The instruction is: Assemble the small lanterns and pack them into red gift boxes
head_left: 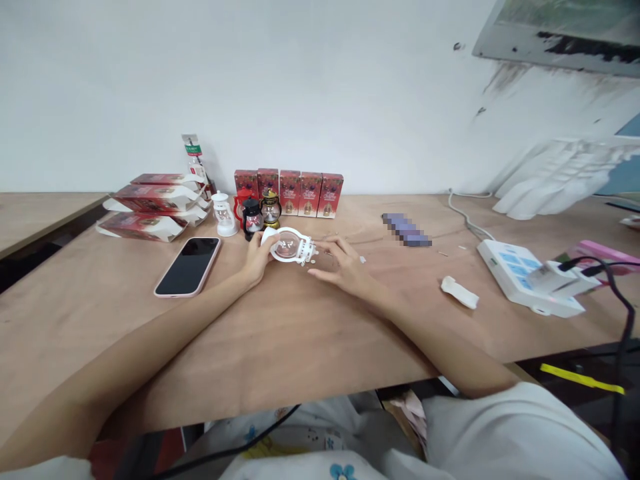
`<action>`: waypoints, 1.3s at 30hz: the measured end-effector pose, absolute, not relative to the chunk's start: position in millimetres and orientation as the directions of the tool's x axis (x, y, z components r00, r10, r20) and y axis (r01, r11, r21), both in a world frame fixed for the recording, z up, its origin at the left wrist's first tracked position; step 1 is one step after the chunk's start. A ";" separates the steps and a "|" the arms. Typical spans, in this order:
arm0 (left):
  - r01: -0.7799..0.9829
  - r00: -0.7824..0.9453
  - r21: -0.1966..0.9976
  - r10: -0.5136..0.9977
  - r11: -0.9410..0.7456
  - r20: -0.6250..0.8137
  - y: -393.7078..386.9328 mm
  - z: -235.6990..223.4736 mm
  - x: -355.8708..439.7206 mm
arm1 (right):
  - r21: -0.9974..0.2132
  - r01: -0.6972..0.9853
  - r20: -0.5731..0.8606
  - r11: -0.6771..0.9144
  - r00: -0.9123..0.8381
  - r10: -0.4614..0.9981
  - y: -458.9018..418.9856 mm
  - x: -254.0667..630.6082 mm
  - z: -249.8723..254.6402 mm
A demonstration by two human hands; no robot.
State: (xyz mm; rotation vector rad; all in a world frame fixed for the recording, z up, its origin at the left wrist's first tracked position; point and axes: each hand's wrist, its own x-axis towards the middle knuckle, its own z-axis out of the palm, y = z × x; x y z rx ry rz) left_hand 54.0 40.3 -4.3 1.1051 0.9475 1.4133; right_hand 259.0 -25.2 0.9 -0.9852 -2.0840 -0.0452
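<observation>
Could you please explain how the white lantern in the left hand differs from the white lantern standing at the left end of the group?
The held lantern is tipped sideways, while the standing lantern is upright. The left hand grips the held lantern; the standing lantern rests on the table, untouched. Both are mainly white.

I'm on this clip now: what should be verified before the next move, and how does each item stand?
1. Left hand gripping the held white lantern: ok, holding one end.
2. Right hand touching that lantern: cannot tell; its fingers are spread close to the other end.
3. Held lantern upright: not ok, it lies sideways.
4. Black lantern standing upright: ok.
5. Loose bits kept away from the right hand: not ok, a small white piece lies beside it.
6. Pink-edged phone flat on the table: ok.
</observation>
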 end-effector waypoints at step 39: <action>-0.381 0.230 0.921 0.973 0.083 0.008 34.0 4.2 57.3 | -0.206 0.696 0.760 0.688 -0.329 0.561 -20.5 254.3 -12.8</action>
